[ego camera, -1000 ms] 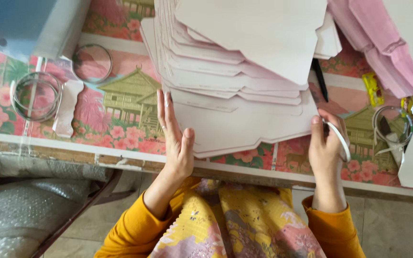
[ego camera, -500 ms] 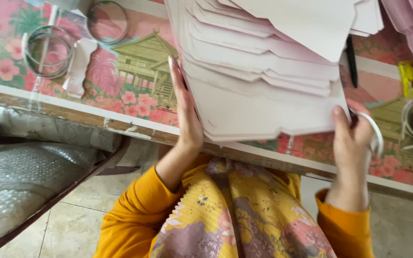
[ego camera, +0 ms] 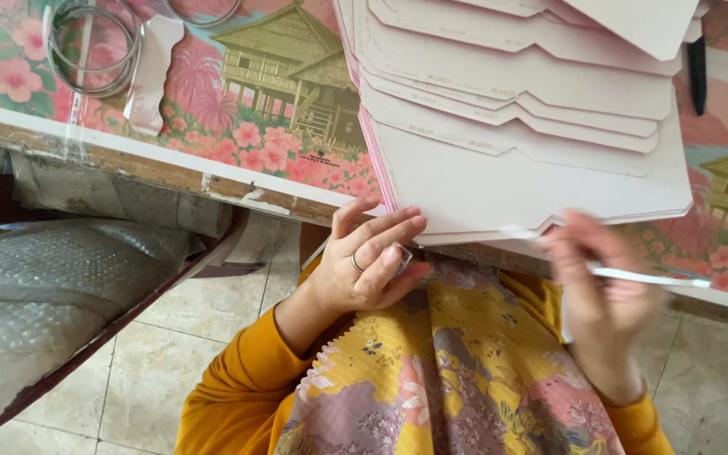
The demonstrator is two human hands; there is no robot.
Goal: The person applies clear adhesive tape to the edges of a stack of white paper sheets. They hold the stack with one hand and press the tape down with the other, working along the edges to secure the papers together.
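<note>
Fingers [ego camera: 389, 232] of the left hand [ego camera: 364, 265] curl loosely at the near edge of a fanned stack of pale pink die-cut card sheets [ego camera: 524, 168], their tips touching the underside of the bottom sheets where the stack overhangs the table edge [ego camera: 170, 164]. They are half bent, not clamped on anything; a ring shows on one of them. The right hand [ego camera: 600, 291] is motion-blurred just below the stack's near right corner and pinches a thin white strip [ego camera: 650, 276], though how firmly cannot be told through the blur.

The stack lies directly above and beyond both sets of fingers, on a floral tablecloth with printed houses [ego camera: 280, 84], its sheets stepped like tabs. I judge the main risk to be the overhang: the bottom sheets project past the table edge with only the left fingertips under them, so if those fingers drop away or push unevenly, the lower sheets could slide off toward the lap and the tiled floor [ego camera: 179, 354], or the neat stepping could collapse. The strip in the right hand could also snag the near corner and drag a sheet askew.

Well to the left of the fingers, rolls of clear tape [ego camera: 94, 46] and a white cut-out piece [ego camera: 153, 72] sit on the cloth. Beyond the right hand, a dark pen-like object [ego camera: 698, 72] lies beside the stack. A grey padded surface [ego camera: 52, 278] sits low at the left.
</note>
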